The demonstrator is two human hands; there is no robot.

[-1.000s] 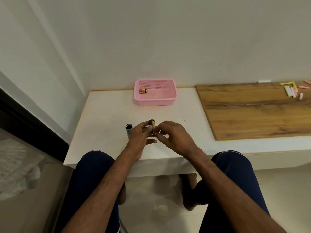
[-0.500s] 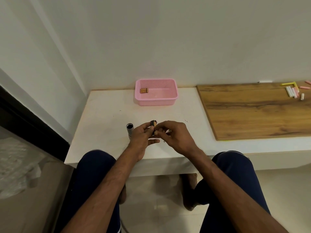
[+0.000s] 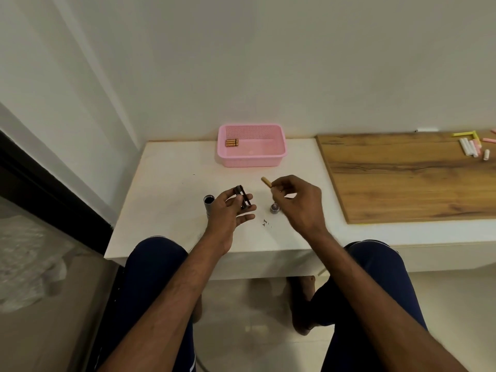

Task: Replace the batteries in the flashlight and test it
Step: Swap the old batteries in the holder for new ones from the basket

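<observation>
Batteries are coming out of the flashlight's dark battery holder (image 3: 243, 200), which the left hand (image 3: 230, 214) pinches between thumb and fingers, tilted, just right of the flashlight body (image 3: 208, 207). That silver tube stands upright on the white counter (image 3: 171, 200), open end up, likely parked so it cannot roll. The right hand (image 3: 296, 201), further right of the tube, is closed around one gold battery (image 3: 266, 181) held at its fingertips, the free end pointing up and away toward the pink basket (image 3: 251, 145) at the back. Inside the basket, near its left wall, a small cluster of gold batteries (image 3: 232, 142) lies together; whether they are fresh or spent cannot be told. The tail cap (image 3: 274, 208) sits on the counter between the two hands, to the right of the tube, kept close for reassembly. Judging by the separated hands, the current step is pulling a cell from the holder; loading, closing and testing look not yet done. Far right of the tube, chalk sticks (image 3: 473, 146) rest on a wooden board (image 3: 402, 178).
</observation>
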